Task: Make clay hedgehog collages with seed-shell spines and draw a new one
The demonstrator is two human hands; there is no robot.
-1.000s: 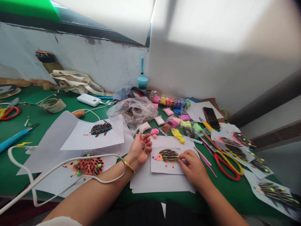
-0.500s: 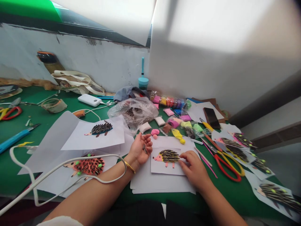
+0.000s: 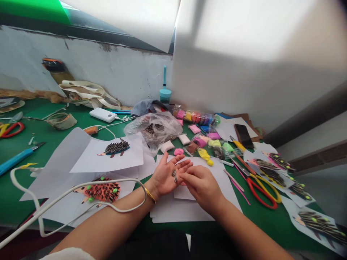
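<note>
Left hand (image 3: 166, 177): held palm up above the paper, fingers loosely spread; nothing is clasped.
Seeds (image 3: 174, 176): carried loose in the left palm, where two striped ones are clearly seen.
Right hand (image 3: 204, 187): held at the right side of the left palm, fingertips bunched close beside the seeds; whether one is pinched cannot be told.
Card (image 3: 184, 194): laid on the paper below both hands, its picture mostly covered by them (only a sliver of pink is shown).
Paper (image 3: 187, 213): stacked at the near middle of the green table (image 3: 78, 119).
Pink clay (image 3: 178, 152): set just beyond the left fingers; yellow clay (image 3: 204, 154) is placed farther right.
Plastic bag (image 3: 170, 123): left open at the far middle, with more seeds held inside.
Left side: a dark hedgehog (image 3: 118, 148) is displayed on a white sheet; nearer, an orange hedgehog (image 3: 104, 191) is crossed in view by a white cable (image 3: 108, 179).
Right side: red-and-yellow-handled scissors (image 3: 253, 176) are laid between the paper and several hedgehog pictures (image 3: 321, 224).
</note>
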